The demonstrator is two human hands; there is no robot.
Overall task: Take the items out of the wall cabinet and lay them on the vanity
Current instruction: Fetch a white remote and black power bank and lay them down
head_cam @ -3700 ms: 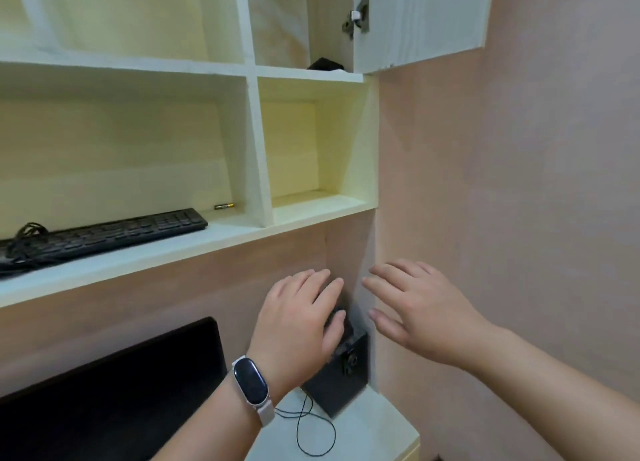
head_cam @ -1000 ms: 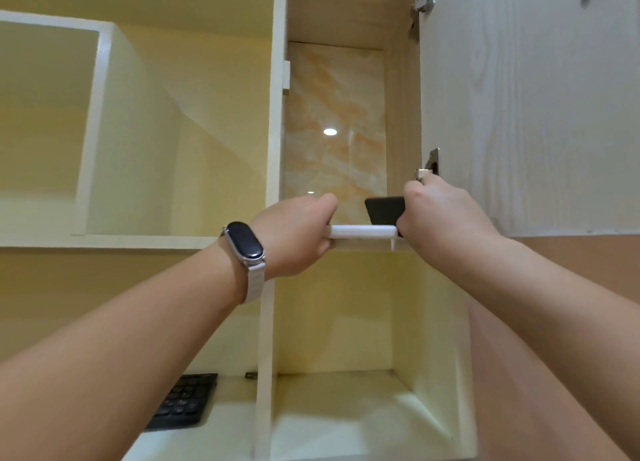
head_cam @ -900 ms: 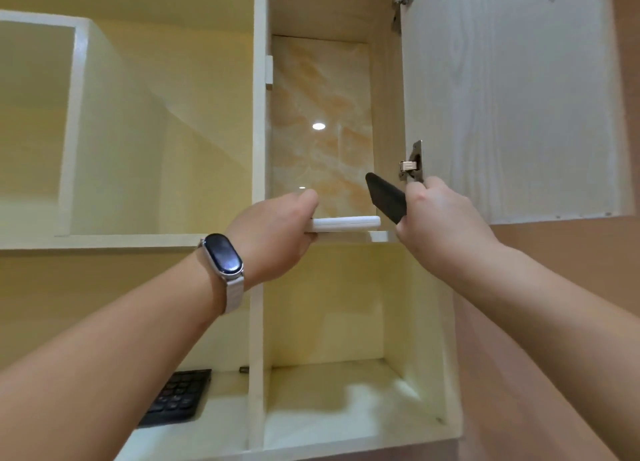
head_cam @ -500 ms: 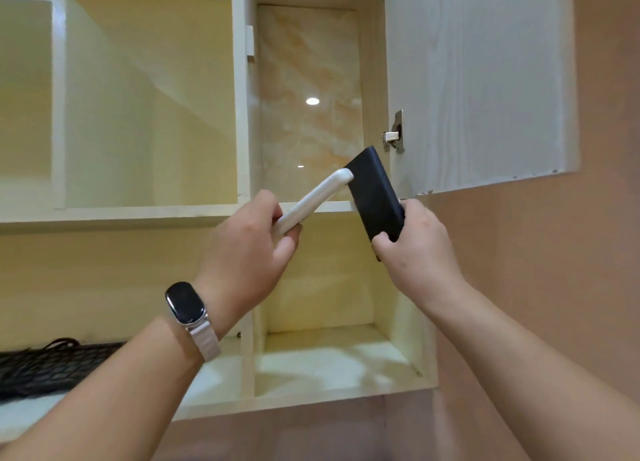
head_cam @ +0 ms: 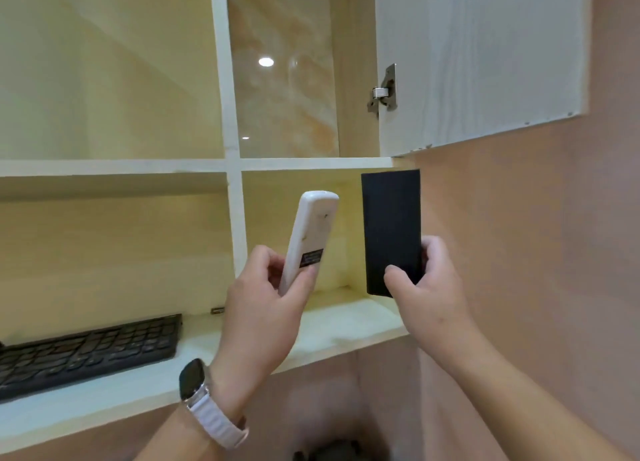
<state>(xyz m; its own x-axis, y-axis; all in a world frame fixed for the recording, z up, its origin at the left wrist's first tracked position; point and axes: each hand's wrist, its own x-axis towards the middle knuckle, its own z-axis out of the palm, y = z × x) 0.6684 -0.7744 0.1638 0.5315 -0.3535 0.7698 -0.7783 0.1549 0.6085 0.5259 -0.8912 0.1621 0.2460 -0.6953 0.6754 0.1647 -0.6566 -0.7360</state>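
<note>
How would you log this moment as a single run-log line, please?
left hand: grip on white remote | right hand: grip on black box | both out of cabinet | not yet laid down

White remote (head_cam: 308,239), black slab (head_cam: 392,232), hands

A room in a home, seen at a built-in wall cabinet (head_cam: 228,79) of pale wood-grain board with white-edged open compartments. A cabinet door (head_cam: 478,55) stands open on a metal hinge (head_cam: 382,91), baring a glossy marble-look tile (head_cam: 284,72) at the back that mirrors a round ceiling light. A black computer keyboard (head_cam: 86,349) lies on the lower shelf (head_cam: 104,401), pointing to a study or bedroom corner. Plain pinkish walls (head_cam: 536,252) close the space on the right, with household fittings throughout.
</note>
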